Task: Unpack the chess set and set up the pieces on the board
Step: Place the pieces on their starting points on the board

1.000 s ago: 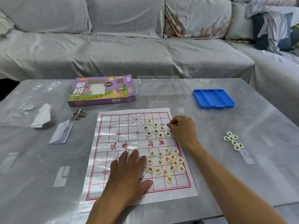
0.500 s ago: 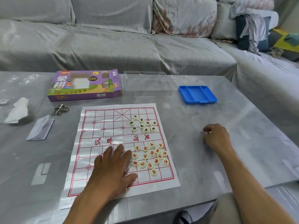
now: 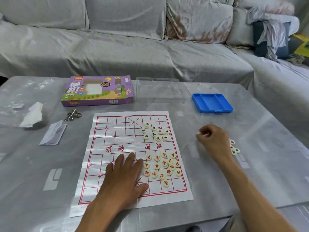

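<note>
A white paper xiangqi board (image 3: 117, 139) with red lines lies flat on the grey table. Several round cream pieces with dark characters (image 3: 154, 132) sit in a loose cluster on its far right. Several cream pieces with red characters (image 3: 163, 166) are bunched on its near right. My left hand (image 3: 124, 174) presses flat on the board's near half, fingers straight. My right hand (image 3: 213, 139) is off the board to the right, fingers curled, pinching a small cream piece (image 3: 198, 133) at its fingertips. A few more cream pieces (image 3: 234, 147) lie on the table just behind that hand.
A purple xiangqi box (image 3: 97, 91) lies beyond the board, with a clear plastic lid (image 3: 160, 90) and a blue tray (image 3: 211, 102) to its right. Metal ring puzzle (image 3: 72, 114), folded leaflet (image 3: 53, 133) and crumpled tissue (image 3: 32, 114) sit at left. A covered sofa runs behind.
My right hand left the dark cluster on the board, swung out to the loose pieces on the table at right, and now comes back toward the board. My left hand stayed put.
</note>
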`<state>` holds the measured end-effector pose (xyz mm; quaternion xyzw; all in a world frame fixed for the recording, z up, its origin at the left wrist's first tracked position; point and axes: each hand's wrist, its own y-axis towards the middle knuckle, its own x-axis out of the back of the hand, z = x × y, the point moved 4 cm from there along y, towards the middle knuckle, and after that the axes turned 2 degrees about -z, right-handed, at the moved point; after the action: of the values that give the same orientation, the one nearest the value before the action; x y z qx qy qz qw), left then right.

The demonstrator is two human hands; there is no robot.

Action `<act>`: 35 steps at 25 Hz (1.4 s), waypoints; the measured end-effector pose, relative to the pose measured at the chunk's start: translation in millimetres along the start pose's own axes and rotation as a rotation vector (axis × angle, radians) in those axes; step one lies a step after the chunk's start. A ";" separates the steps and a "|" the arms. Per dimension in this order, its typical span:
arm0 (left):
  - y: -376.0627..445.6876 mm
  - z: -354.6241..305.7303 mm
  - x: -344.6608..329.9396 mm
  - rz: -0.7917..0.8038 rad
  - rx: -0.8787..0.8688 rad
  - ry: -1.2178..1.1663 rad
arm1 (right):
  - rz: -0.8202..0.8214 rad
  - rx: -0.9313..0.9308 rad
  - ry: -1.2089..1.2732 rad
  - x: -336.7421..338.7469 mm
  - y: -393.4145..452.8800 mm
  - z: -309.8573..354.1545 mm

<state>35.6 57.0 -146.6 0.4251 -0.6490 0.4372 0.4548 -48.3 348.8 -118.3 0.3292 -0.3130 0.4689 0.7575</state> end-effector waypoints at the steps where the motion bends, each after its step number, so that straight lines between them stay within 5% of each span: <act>1: 0.5 0.2 -0.3 -0.001 0.000 0.000 | 0.061 0.116 0.030 -14.9 -10.9 26.9; 4: 1.1 1.5 -1.2 0.011 -0.001 0.012 | 0.210 0.371 -0.053 -69.5 -45.0 85.8; 8: -0.3 0.7 -0.8 0.036 0.003 0.002 | 0.155 0.491 -0.248 -103.7 -41.5 98.3; 13: 1.5 2.6 1.8 0.009 -0.011 0.013 | 0.077 0.308 -0.085 -53.4 -24.4 68.0; 17: 0.9 0.6 2.0 -0.016 -0.019 0.025 | 0.088 -0.292 -0.359 28.3 7.0 -47.0; 19: -0.2 -1.7 4.1 -0.029 -0.056 0.010 | 0.123 -0.441 -0.357 40.4 6.1 -86.5; 23: 2.2 1.4 2.5 -0.121 -0.082 0.043 | 0.078 -0.335 -0.276 25.3 5.4 -86.1; 35: 1.0 3.1 0.4 -0.002 -0.025 -0.053 | 0.000 -0.172 -0.161 12.0 7.6 -44.3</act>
<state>34.0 54.2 -147.1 0.4315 -0.6659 0.4172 0.4430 -43.6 392.6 -133.4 0.2997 -0.4118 0.4123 0.7553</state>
